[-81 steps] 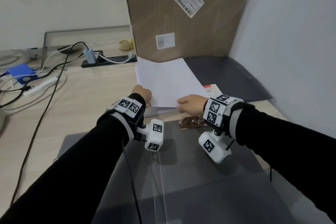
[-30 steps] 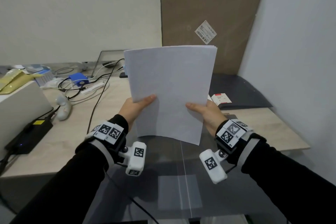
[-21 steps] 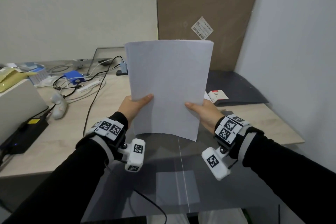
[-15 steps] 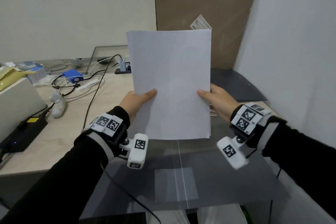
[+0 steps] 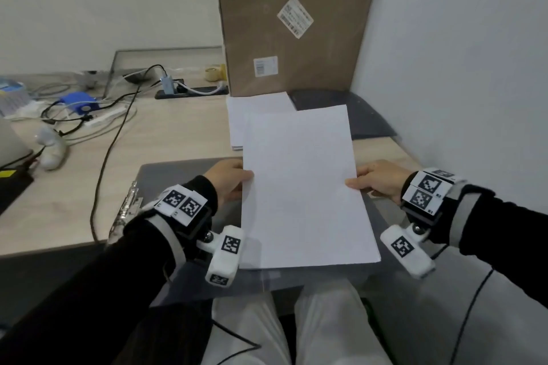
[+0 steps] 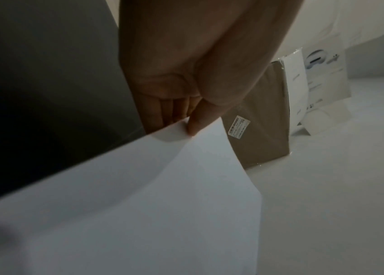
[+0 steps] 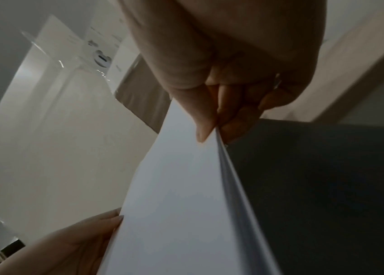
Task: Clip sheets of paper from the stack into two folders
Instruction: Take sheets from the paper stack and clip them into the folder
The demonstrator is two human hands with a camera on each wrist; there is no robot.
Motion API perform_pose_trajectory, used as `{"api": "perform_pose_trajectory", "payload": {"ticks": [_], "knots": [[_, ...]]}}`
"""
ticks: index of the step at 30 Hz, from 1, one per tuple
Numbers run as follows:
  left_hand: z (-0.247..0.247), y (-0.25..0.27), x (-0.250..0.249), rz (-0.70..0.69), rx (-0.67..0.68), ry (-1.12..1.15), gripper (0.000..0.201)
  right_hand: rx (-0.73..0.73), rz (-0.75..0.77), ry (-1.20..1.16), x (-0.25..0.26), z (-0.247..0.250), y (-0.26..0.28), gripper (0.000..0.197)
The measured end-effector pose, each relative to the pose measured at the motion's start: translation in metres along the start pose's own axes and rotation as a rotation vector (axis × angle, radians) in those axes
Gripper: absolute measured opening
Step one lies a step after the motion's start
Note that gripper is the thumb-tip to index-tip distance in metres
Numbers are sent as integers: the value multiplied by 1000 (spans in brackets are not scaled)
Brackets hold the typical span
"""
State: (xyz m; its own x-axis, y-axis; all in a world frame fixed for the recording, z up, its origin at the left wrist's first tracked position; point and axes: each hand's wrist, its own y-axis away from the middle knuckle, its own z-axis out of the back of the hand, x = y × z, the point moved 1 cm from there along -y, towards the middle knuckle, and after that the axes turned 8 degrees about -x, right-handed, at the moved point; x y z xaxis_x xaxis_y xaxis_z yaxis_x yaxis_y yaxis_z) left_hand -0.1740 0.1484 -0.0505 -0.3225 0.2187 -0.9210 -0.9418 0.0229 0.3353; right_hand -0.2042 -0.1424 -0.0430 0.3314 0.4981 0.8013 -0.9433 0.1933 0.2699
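A tall cardboard box [image 5: 293,21] stands at the back of the wooden tabletop [image 5: 166,133], with the remaining stack of paper [image 5: 255,109] lying flat at its foot. Nearer, a dark open folder [image 5: 184,169] lies at the tabletop's front edge, its metal clip [image 5: 126,210] on the left side. Above it, a sheaf of white sheets [image 5: 302,187] is held level, the left hand [image 5: 226,184] pinching its left edge between thumb and fingers [image 6: 174,109], the right hand [image 5: 378,179] pinching the right edge likewise.
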Motion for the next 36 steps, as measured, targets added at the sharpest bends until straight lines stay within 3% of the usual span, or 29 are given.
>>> {"api": "perform_pose_trajectory", "payload": {"ticks": [4, 9, 13, 19, 26, 36], "knots": [[-12, 3, 16, 57, -42, -106, 13, 113, -73, 135, -25, -1, 3, 5], [-25, 10, 29, 133, -80, -111, 21, 159, -150, 184, -32, -4, 7, 30], [-29, 12, 32, 160, -104, -111, 23, 111, -238, 97, -31, 0, 5, 19], [-30, 17, 30, 153, -100, -126, 20, 18, -222, 101, -34, 1, -2, 6], [-29, 18, 23, 129, -133, -164, 24, 9, -228, 87, -34, 1, -3, 9], [-23, 11, 28, 81, -223, -201, 13, -22, -214, 90, -33, 4, -7, 7]]}}
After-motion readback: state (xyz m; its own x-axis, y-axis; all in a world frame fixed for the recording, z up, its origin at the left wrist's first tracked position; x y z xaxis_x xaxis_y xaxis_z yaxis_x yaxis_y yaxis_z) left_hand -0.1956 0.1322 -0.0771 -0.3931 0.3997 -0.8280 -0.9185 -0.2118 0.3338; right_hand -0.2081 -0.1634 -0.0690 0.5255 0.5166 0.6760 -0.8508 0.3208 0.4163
